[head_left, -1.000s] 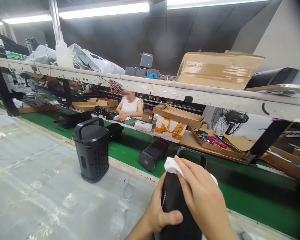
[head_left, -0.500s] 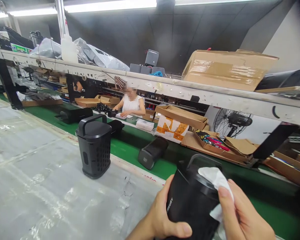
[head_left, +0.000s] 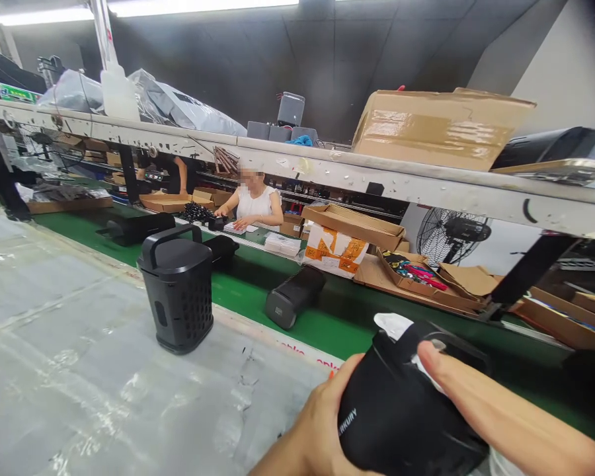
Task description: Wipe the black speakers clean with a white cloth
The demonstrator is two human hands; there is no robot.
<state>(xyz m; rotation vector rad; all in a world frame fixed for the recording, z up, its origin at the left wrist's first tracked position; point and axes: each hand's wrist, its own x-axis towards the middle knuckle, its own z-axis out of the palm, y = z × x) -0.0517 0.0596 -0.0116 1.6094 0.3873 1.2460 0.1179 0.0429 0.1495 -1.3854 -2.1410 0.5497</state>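
At the bottom of the view, my left hand grips the side of a black speaker with a top handle, tilted to the right. My right hand lies across its upper side, fingers pressing a white cloth against the handle end. A second identical black speaker stands upright on the plastic-covered bench to the left, out of reach of both hands.
A green conveyor belt runs behind the bench with a black speaker lying on it and others farther left. A person in white sits across the belt. Cardboard boxes, a fan and an overhead shelf stand beyond.
The held speaker has tipped further to the right and lower. My right hand slid from its top over onto its upper side with the cloth. The view swung slightly.
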